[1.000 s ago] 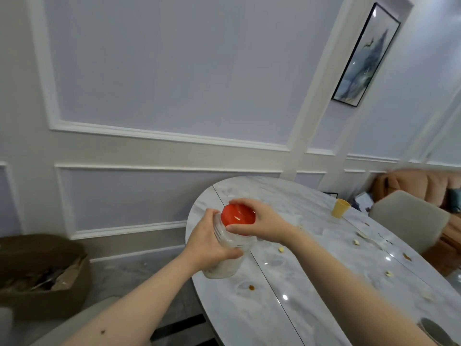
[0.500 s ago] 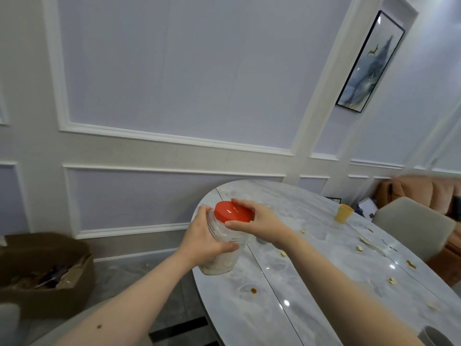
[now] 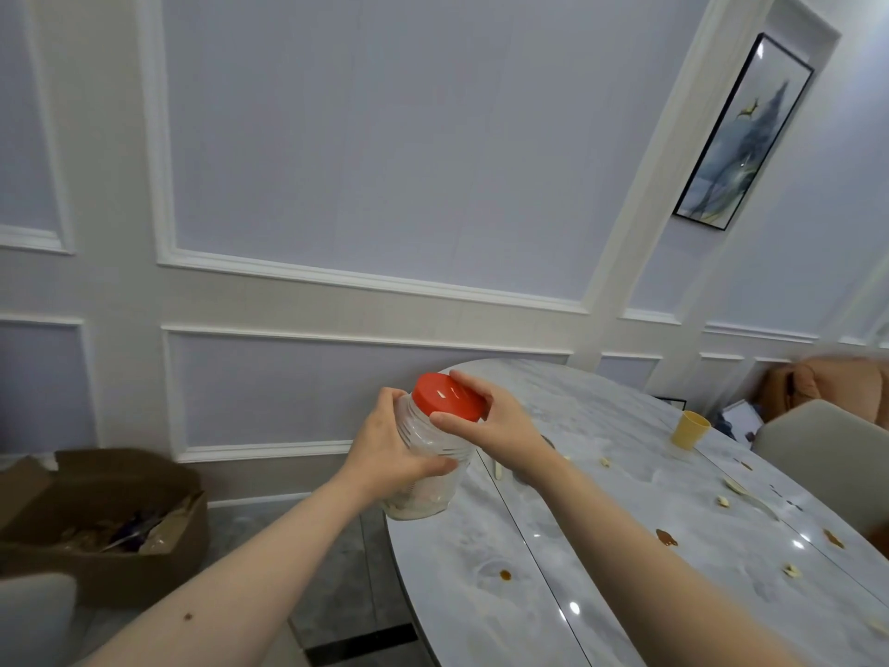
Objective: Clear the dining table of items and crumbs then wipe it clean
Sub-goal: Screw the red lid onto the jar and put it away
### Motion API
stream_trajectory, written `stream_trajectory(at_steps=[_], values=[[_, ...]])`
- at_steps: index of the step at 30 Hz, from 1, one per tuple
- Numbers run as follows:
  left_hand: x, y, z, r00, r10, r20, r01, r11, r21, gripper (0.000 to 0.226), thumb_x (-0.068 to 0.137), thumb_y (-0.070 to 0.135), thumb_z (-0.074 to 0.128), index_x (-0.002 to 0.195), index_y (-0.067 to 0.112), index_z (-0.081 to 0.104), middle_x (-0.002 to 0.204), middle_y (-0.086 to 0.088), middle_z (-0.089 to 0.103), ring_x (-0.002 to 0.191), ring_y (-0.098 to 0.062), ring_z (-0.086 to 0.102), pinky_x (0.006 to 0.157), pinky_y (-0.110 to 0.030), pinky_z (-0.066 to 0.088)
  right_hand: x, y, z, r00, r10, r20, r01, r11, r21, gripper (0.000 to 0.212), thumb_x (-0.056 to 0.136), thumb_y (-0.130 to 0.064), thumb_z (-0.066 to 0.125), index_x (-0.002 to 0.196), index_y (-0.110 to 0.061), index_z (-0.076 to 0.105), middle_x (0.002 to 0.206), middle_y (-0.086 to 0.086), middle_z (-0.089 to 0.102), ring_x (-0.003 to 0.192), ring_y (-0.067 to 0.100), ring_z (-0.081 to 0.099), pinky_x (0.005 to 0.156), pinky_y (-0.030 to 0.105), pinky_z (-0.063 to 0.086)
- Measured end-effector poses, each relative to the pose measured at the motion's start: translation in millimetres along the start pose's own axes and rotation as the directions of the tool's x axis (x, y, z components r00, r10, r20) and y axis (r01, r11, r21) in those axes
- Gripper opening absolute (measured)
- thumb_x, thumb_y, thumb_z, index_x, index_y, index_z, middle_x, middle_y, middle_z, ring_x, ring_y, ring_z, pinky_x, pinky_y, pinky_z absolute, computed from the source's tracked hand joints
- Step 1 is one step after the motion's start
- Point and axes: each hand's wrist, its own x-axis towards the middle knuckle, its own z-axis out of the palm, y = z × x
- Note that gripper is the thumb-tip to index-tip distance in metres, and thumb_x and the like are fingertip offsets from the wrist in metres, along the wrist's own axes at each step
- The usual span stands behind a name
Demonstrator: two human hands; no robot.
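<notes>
On the floor at far left sits a cardboard box (image 3: pixel 103 512) with scraps inside, against the white panelled wall (image 3: pixel 365 151). Next comes my left hand (image 3: pixel 389 450), fingers wrapped round the clear jar (image 3: pixel 429 466), which I hold tilted above the table's left edge; I cannot tell whether its base touches the top. My right hand (image 3: pixel 495 426) grips the red lid (image 3: pixel 447 397) on the jar, thumb on the near rim and fingers over the far rim. The marble table (image 3: pixel 553 560) runs off to the right with a seam down its length. Brown stains (image 3: pixel 666 537) and pale crumbs (image 3: pixel 731 486) are scattered over its middle and right side. A yellow cup (image 3: pixel 690 429) stands near the far right edge. Beside that edge is a grey chair (image 3: pixel 827 454), with a tan sofa (image 3: pixel 827 382) behind it. A framed picture (image 3: pixel 743 132) hangs on the wall above.
</notes>
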Motion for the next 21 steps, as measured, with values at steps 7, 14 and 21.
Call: stream_trajectory(at_steps=[7,14,21], values=[[-3,2,0,1.000,-0.001,-0.007,0.001,1.000,-0.005,0.086,0.040,0.045,0.085,0.109,0.026,0.038,0.106,0.010,0.057,0.096,-0.006,0.059,0.082,-0.031,0.052,-2,-2,3,1.000,-0.005,-0.010,0.005,0.999,-0.041,0.077,0.070,-0.042,0.079,0.137,-0.027,0.044,0.132,-0.008,0.051,0.118,0.009,0.050,0.098,0.028,0.046],[-4,3,2,0.999,-0.008,-0.033,0.009,1.000,0.003,0.085,0.039,0.047,0.083,0.108,0.026,0.038,0.105,0.009,0.057,0.095,-0.006,0.058,0.080,-0.030,0.052,0,-6,6,0.998,0.001,-0.059,-0.006,0.997,-0.083,0.077,0.067,-0.041,0.081,0.134,-0.024,0.047,0.126,-0.008,0.054,0.112,0.008,0.052,0.087,0.017,0.043],[-6,1,4,0.999,-0.008,-0.036,0.008,1.000,-0.006,0.079,0.046,0.036,0.088,0.107,0.025,0.038,0.103,0.009,0.058,0.092,-0.004,0.058,0.071,-0.020,0.047,1,-7,16,0.990,0.004,-0.138,-0.016,0.996,-0.086,0.072,0.061,-0.042,0.085,0.121,-0.026,0.050,0.118,-0.008,0.054,0.105,0.007,0.053,0.080,0.017,0.045]])
